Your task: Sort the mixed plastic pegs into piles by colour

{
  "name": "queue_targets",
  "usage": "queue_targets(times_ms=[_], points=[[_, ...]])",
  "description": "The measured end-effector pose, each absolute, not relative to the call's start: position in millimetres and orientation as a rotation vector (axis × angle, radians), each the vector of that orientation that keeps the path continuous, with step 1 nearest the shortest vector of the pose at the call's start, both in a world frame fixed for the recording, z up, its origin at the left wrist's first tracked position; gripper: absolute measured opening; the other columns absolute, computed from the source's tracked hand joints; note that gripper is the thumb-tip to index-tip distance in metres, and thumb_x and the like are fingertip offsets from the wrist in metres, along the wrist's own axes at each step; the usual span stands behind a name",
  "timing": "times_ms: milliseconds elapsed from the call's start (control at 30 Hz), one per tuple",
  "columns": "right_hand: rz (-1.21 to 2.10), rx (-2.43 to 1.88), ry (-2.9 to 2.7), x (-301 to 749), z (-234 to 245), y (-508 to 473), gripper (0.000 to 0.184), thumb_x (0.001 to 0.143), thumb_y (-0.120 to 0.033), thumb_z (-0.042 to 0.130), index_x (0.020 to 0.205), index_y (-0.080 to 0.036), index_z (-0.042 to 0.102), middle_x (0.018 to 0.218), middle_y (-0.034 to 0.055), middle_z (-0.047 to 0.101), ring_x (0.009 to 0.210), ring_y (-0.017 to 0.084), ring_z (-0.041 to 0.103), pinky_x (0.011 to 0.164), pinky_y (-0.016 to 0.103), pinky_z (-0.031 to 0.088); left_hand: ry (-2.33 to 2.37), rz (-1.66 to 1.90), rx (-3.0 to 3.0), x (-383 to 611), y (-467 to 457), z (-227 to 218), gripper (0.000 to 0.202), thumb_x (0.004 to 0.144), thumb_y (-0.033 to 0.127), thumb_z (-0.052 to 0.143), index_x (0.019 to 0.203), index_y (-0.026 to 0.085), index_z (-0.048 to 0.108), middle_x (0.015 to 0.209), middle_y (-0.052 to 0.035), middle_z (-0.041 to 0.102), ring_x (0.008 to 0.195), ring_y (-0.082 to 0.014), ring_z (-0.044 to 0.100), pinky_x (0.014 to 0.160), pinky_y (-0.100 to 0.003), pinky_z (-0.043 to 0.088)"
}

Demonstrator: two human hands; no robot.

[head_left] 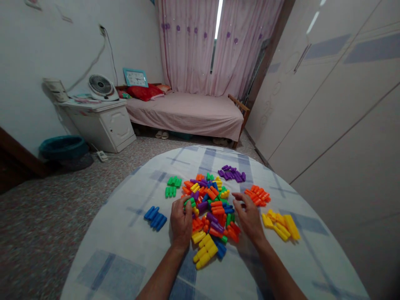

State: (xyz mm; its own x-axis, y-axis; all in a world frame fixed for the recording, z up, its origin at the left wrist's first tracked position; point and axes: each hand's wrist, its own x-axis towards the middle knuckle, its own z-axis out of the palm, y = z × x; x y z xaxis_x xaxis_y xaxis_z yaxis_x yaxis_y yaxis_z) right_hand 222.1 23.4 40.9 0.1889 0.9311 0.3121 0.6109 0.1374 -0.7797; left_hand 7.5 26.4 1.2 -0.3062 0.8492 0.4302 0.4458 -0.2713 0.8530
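Note:
A mixed pile of coloured plastic bullet-shaped blocks (211,210) lies in the middle of a round table covered with a white and blue checked cloth (125,250). My left hand (180,221) rests at the pile's left edge, its fingertips curled onto a green block (189,202). My right hand (248,216) sits at the pile's right edge, fingers bent and apart, touching the blocks with nothing gripped. Sorted groups lie around the pile: green blocks (172,186), blue blocks (155,217), purple blocks (231,173), orange blocks (258,195) and yellow blocks (281,226).
Beyond the table stand a bed with a pink cover (187,112), a white bedside cabinet (100,123) with a fan (100,86), and a teal basin (62,146) on the floor. White wardrobe doors (328,91) line the right side.

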Motion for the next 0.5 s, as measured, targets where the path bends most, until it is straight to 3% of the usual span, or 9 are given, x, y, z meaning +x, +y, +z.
queue_targets(times_ms=[200, 500], points=[[0.423, -1.672, -1.203, 222.6, 13.5, -19.0, 0.032, 0.082, -0.037, 0.042, 0.103, -0.021, 0.062, 0.107, 0.0096, 0.062, 0.095, 0.024, 0.059, 0.083, 0.04, 0.048, 1.525, 1.626, 1.478, 9.1, 27.3, 3.6, 0.026, 0.09, 0.036, 0.046, 0.103, 0.019, 0.062, 0.102, -0.0055, 0.064, 0.098, -0.0174, 0.059, 0.086, -0.03, 0.047], [0.429, -1.667, -1.154, 223.5, -6.0, -19.8, 0.034, 0.084, -0.037, 0.039, 0.104, -0.019, 0.061, 0.106, 0.0089, 0.062, 0.1, 0.023, 0.056, 0.088, 0.037, 0.043, 1.477, 1.686, 1.503, -1.0, 10.5, 34.2, 0.026, 0.088, 0.032, 0.048, 0.106, 0.018, 0.062, 0.103, -0.0065, 0.062, 0.096, -0.0166, 0.059, 0.083, -0.029, 0.049]])
